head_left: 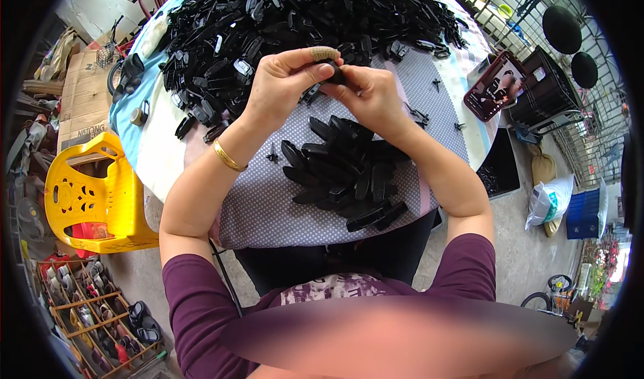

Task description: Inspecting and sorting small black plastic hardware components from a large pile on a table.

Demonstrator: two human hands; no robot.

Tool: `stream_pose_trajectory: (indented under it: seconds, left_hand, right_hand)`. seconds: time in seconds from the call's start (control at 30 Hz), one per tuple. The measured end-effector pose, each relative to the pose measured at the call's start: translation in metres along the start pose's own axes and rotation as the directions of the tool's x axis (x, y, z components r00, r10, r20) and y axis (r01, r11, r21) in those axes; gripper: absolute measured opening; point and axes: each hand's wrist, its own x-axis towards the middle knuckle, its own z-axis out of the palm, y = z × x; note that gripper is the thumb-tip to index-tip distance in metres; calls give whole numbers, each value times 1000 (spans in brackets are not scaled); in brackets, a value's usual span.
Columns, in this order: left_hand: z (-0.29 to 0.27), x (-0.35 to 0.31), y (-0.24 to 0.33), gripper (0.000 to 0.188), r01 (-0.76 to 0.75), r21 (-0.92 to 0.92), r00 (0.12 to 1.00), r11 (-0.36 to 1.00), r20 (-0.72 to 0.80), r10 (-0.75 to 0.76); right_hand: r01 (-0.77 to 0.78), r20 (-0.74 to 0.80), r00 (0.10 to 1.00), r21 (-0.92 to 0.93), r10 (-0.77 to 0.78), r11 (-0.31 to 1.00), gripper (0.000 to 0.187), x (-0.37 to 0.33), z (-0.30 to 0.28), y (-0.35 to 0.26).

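Above the middle of the round table, both my hands meet at a small black plastic part. My left hand pinches it between thumb and forefinger, and a tan ribbed sleeve covers that forefinger. From the other side, my right hand is closed on the same part, its fingers partly hiding it. Below my hands lies a small pile of long black plastic pieces on the dotted tablecloth. A large heap of similar black pieces spreads across the far side. Tiny branched black scraps lie scattered on the cloth.
A phone with a lit screen stands at the table's right edge, with a black bin beyond it. At the left is a yellow plastic chair; a shoe rack stands below it. White sacks rest on the right-hand floor.
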Motion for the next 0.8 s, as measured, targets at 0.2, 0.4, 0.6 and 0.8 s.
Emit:
stream_pose_trajectory:
  seconds: [0.2,0.4,0.6,0.8]
  left_hand:
    - [-2,0,4,26,12,27,1000,1000,-5,-12]
    - [34,-19,25,39,-204,527,890,825,452,-68]
    - [26,-12,21,23,-89,666,975,741,209,-71]
    - [-5,-6,-16,28,-85,981,996,172,86,6]
  right_hand:
    - [-182,236,967,355,100,917,23,17,-22,12]
    - [-333,-98,943,-243,319,911,30,26,-99,99]
    - [-181,-59,975,-772,216,610,31,18,-65,110]
    - [-235,-95,950,-845,299,479,27,27,-59,115]
